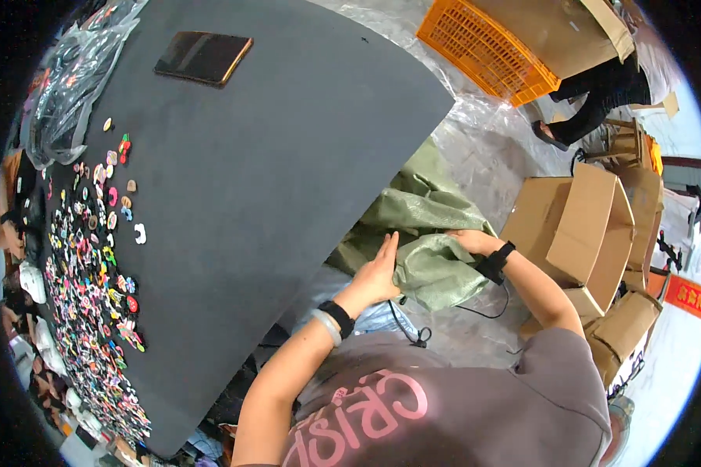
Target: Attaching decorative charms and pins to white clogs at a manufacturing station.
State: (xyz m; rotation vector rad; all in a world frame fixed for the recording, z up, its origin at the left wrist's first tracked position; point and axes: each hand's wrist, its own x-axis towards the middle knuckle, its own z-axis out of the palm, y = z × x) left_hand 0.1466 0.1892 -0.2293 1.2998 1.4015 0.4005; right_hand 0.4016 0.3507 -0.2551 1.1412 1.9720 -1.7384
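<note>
A green woven plastic sack (442, 268) hangs crumpled beside the table edge, in front of my body, its folds gaping between my hands. My left hand (378, 271) lies against the sack's near left side, its fingers stretched out and pointing upward. Gathered in my right hand (473, 240) is the sack's right edge, the fingertips partly covered by the fabric. What is inside the sack cannot be seen. Both wrists wear black bands, and a pale ring sits on the left wrist too.
On the dark grey table (234, 187) lie a phone (204, 57), many small colourful charms (93, 303) and clear plastic bags (70, 101). Open cardboard boxes (572, 226) stand at the right. Beyond the table is an orange crate (487, 50), with a person's leg (600, 101) nearby.
</note>
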